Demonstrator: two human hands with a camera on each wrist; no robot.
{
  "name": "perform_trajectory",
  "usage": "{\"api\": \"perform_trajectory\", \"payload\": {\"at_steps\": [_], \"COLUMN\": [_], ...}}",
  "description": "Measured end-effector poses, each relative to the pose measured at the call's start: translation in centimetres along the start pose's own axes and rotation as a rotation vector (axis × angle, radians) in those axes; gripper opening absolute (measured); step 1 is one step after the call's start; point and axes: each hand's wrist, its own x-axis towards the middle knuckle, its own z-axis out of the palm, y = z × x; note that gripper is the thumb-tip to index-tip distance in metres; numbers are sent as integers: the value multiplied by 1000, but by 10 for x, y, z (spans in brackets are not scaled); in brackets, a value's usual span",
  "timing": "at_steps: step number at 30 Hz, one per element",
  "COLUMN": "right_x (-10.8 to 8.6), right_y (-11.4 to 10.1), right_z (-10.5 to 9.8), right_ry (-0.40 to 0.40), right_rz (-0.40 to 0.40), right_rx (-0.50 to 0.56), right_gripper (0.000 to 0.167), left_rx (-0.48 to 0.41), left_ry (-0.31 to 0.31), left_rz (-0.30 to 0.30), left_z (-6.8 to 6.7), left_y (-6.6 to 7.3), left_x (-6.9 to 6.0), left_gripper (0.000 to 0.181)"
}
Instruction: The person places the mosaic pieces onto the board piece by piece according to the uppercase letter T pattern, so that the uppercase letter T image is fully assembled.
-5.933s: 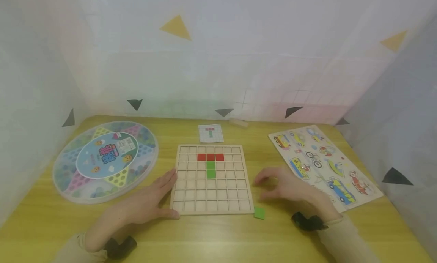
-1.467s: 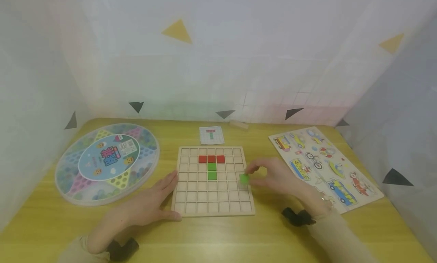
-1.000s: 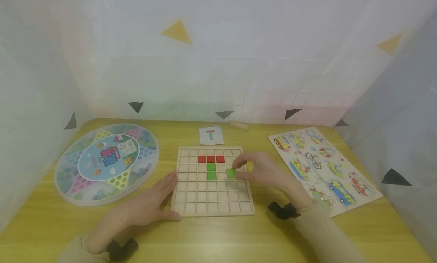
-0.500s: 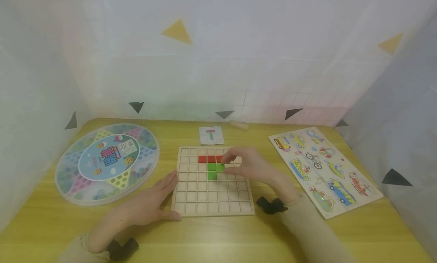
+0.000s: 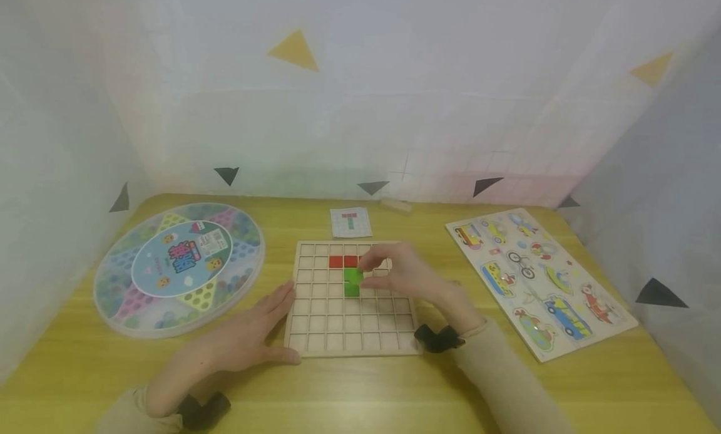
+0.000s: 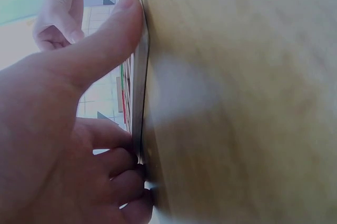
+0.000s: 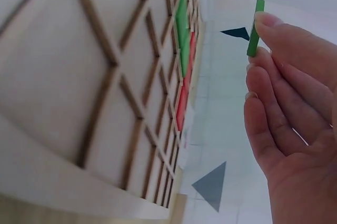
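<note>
Over the wooden grid board (image 5: pixel 323 324), my right hand (image 5: pixel 402 274) pinches a green square tile (image 7: pixel 256 28) between thumb and fingertips. In the right wrist view this tile is tilted on edge, apart from the board. Green tiles (image 7: pixel 182 34) lie in the grid below a row of red tiles (image 5: pixel 335 262); my right fingers hide part of that row in the head view. My left hand (image 5: pixel 245 334) rests at the board's left side, fingers extended against the edge and thumb (image 6: pixel 113 34) touching the front left corner.
Behind the board lies a paper card (image 5: pixel 350 223) with a red and green T, beside a small wooden block (image 5: pixel 397 205). A round game box (image 5: pixel 112 296) sits on the left, and a vehicle picture puzzle (image 5: pixel 605 324) on the right.
My right hand picked up the green tile from beside the board's front right corner. It then carried it leftward over the grid to the green column. My left hand stayed in place.
</note>
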Motion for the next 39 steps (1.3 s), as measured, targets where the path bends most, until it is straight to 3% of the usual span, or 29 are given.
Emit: {"api": "perform_trajectory", "payload": {"at_steps": [14, 22, 39], "right_x": [2, 1, -2], "right_y": [7, 11, 11], "right_z": [10, 19, 21], "right_ry": [-59, -166, -215], "right_rz": [109, 151, 153], "right_rx": [45, 44, 61], "right_gripper": [21, 20, 22], "left_rx": [5, 16, 5], "left_ry": [3, 5, 9], "left_rz": [5, 6, 6], "left_z": [1, 1, 2], "left_y": [-1, -2, -2], "left_x": [1, 2, 1], "left_gripper": [112, 112, 112]}}
